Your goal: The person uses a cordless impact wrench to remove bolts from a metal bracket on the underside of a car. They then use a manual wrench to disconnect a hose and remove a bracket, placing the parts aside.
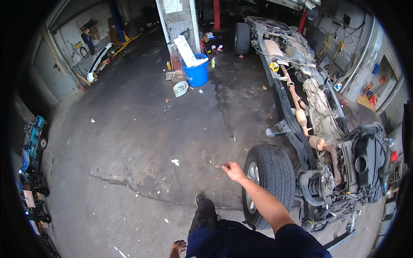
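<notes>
My right hand (233,171) is held out in front of me, left of the front wheel (271,185) of a stripped vehicle frame. Its fingers are curled together; anything inside them is too small or hidden to make out. The hand is apart from the tire. Low by my left side hangs my left hand (178,246), partly cut off by the lower edge. Its fingers look loosely bent and a little apart, with nothing seen in them.
The bare vehicle chassis (294,142) runs along the right, its engine (363,163) at the near end. A blue bucket (196,76) with white pieces stands by a pillar (174,19). Small litter dots the cracked concrete floor (116,142). Parked vehicles (34,189) line the left.
</notes>
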The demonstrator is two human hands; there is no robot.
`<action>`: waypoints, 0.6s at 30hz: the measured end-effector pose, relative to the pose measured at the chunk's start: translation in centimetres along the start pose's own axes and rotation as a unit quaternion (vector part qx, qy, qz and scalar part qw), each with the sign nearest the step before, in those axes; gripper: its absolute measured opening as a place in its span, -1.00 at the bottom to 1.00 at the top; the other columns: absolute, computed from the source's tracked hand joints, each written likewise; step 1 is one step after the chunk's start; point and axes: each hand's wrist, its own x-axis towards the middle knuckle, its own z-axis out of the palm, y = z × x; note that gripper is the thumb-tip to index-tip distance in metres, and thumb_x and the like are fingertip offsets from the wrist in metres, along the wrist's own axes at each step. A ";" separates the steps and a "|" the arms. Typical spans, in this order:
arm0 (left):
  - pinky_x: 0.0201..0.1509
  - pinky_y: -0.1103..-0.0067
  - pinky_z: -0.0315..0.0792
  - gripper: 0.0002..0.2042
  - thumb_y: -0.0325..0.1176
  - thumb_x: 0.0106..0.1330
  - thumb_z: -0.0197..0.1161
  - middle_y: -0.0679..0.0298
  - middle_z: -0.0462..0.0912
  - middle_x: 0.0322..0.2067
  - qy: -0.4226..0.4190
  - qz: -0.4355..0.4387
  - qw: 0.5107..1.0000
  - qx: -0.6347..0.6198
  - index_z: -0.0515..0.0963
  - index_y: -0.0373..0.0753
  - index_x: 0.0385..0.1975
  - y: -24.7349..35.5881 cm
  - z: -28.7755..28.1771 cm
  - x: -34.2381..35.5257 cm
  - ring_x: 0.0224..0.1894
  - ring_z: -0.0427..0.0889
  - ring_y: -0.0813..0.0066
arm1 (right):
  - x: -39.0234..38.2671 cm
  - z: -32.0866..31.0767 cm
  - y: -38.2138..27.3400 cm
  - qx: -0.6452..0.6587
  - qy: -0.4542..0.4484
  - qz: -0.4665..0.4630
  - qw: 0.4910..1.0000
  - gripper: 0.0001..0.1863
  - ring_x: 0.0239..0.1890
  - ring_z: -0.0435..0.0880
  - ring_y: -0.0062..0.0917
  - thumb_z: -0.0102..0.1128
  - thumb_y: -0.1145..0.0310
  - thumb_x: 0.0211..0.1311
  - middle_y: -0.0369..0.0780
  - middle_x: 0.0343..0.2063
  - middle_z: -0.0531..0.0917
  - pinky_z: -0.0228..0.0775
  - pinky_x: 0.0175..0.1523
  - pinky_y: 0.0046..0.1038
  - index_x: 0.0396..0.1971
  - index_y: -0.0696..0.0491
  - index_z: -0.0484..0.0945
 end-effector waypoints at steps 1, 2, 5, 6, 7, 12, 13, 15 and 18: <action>-0.05 0.21 0.57 -0.67 -0.21 0.47 0.13 0.13 0.74 -0.04 0.004 -0.003 0.999 0.046 0.53 -0.21 0.11 2.1 0.7 1.5 -0.07 0.74 0.18 | 3.5 -0.5 -1.5 0.034 -0.008 0.004 0.999 -0.64 -0.01 0.73 -0.14 0.18 0.22 0.34 0.02 -0.09 0.74 0.53 0.11 -0.24 -0.01 0.14 0.66; -0.06 0.21 0.57 -0.68 -0.21 0.45 0.13 0.13 0.74 -0.06 0.006 -0.039 0.999 0.008 0.54 -0.22 0.09 4.2 1.1 2.9 -0.08 0.74 0.19 | 6.8 -1.1 -2.0 0.086 -0.019 -0.009 0.996 -0.65 -0.02 0.74 -0.16 0.18 0.23 0.35 0.02 -0.10 0.74 0.54 0.10 -0.24 -0.01 0.14 0.66; -0.10 0.23 0.57 -0.70 -0.23 0.42 0.13 0.12 0.75 -0.13 0.013 -0.069 0.997 0.029 0.59 -0.23 0.03 14.1 3.0 7.7 -0.12 0.75 0.22 | 14.4 -2.9 1.2 -0.071 -0.022 -0.026 0.997 -0.62 0.00 0.72 -0.11 0.19 0.17 0.34 0.04 -0.10 0.73 0.54 0.10 -0.21 -0.05 0.16 0.66; -0.11 0.24 0.56 -0.70 -0.24 0.40 0.13 0.12 0.76 -0.15 0.013 -0.079 0.996 0.039 0.60 -0.24 0.00 18.1 3.6 9.4 -0.13 0.75 0.22 | 16.0 -3.8 3.5 -0.126 -0.040 0.020 0.991 -0.60 0.02 0.70 -0.09 0.18 0.14 0.34 0.06 -0.10 0.72 0.53 0.11 -0.19 -0.06 0.16 0.66; -0.12 0.24 0.56 -0.70 -0.24 0.39 0.13 0.12 0.76 -0.17 0.015 -0.076 0.996 0.052 0.62 -0.24 -0.02 23.0 4.2 11.1 -0.14 0.75 0.23 | 16.6 -4.8 6.0 -0.174 -0.054 0.054 0.982 -0.58 0.04 0.69 -0.07 0.17 0.10 0.33 0.08 -0.10 0.71 0.53 0.13 -0.17 -0.08 0.17 0.67; -0.19 0.27 0.56 -0.71 -0.27 0.33 0.13 0.11 0.78 -0.28 0.127 0.194 0.942 0.241 0.70 -0.27 -0.13 56.4 10.6 17.4 -0.20 0.77 0.28 | 11.6 -11.2 20.2 -0.382 -0.254 0.286 0.841 -0.60 -0.06 0.74 -0.19 0.34 0.15 0.08 0.01 -0.16 0.75 0.59 0.11 -0.29 -0.20 0.16 0.72; -0.20 0.28 0.56 -0.71 -0.28 0.31 0.13 0.11 0.78 -0.30 0.162 0.263 0.913 0.268 0.71 -0.27 -0.15 65.0 13.1 17.7 -0.21 0.77 0.29 | 10.8 -10.2 22.5 -0.442 -0.225 0.140 0.857 -0.59 0.01 0.75 -0.26 0.30 -0.07 0.20 -0.13 -0.05 0.75 0.58 0.13 -0.23 -0.05 -0.20 0.74; -0.49 0.49 0.41 -0.71 -0.22 0.38 0.27 0.32 0.68 -0.43 0.008 0.371 0.926 0.066 0.67 -0.34 -0.12 82.6 17.5 16.6 -0.51 0.53 0.54 | 8.0 -11.9 26.0 -0.141 0.035 0.426 0.893 -0.68 -0.65 0.67 -0.37 0.46 0.27 0.16 -0.18 -0.53 0.72 0.55 -0.56 -0.36 -0.15 0.11 0.66; -0.37 0.57 0.40 -0.66 -0.13 0.45 0.24 0.32 0.70 -0.42 -0.020 0.516 0.852 0.092 0.68 -0.35 -0.19 104.4 25.1 13.2 -0.42 0.54 0.61 | 9.4 -10.9 28.5 -0.074 -0.003 0.540 0.838 -0.80 -0.43 0.72 -0.40 0.28 0.28 0.24 -0.13 -0.48 0.69 0.53 -0.44 -0.26 -0.21 0.05 0.66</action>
